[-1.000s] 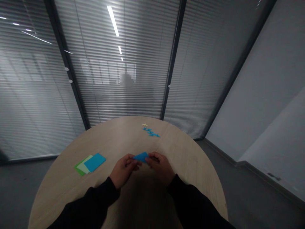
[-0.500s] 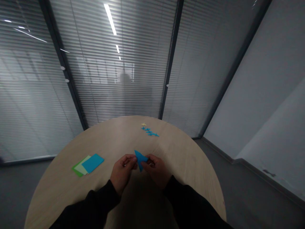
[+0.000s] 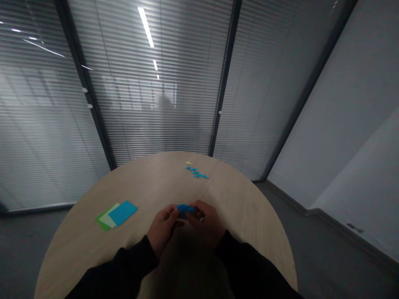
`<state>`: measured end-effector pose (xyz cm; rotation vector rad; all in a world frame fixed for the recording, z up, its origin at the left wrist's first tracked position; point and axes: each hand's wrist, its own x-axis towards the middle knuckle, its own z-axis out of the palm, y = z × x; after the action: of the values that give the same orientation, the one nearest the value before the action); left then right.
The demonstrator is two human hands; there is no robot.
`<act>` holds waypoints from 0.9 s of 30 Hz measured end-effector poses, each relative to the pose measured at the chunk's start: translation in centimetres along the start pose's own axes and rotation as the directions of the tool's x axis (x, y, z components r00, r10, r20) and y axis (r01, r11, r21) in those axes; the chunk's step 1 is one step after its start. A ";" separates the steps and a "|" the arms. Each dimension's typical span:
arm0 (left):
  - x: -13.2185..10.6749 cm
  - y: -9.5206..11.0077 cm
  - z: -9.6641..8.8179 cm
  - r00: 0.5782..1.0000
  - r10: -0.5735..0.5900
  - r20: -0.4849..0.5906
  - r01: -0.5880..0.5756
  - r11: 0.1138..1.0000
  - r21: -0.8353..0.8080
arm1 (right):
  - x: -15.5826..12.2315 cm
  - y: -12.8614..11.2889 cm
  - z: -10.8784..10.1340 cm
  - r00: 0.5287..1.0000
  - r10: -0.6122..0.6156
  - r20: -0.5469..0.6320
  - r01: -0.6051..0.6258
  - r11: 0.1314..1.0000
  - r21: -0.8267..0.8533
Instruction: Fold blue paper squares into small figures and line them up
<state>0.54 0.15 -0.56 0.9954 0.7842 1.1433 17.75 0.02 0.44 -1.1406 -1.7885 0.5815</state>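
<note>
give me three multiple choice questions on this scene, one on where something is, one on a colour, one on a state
1. Where is the stack of paper sheets relative to the left hand?
A to its left
B to its right
C under it

2. What colour is the top sheet of the stack?
A green
B yellow
C blue

3. What state is the blue paper piece in?
A lying by itself
B held between the left hand and the right hand
C tucked into the stack

1 A: the stack lies left of that hand on the round wooden table.
2 C: a blue sheet lies over the pale green and green sheets.
3 B: both hands grip it above the table.
</note>
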 end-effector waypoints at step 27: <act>-0.4 0.6 0.0 0.997 0.075 0.033 -0.080 0.980 0.180 | 0.0 -0.6 -0.5 0.969 -0.241 0.048 0.246 0.952 -0.181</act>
<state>0.23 -0.14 -0.04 1.1991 0.8454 1.1373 17.92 -0.25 1.17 -1.0166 -2.0013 0.2886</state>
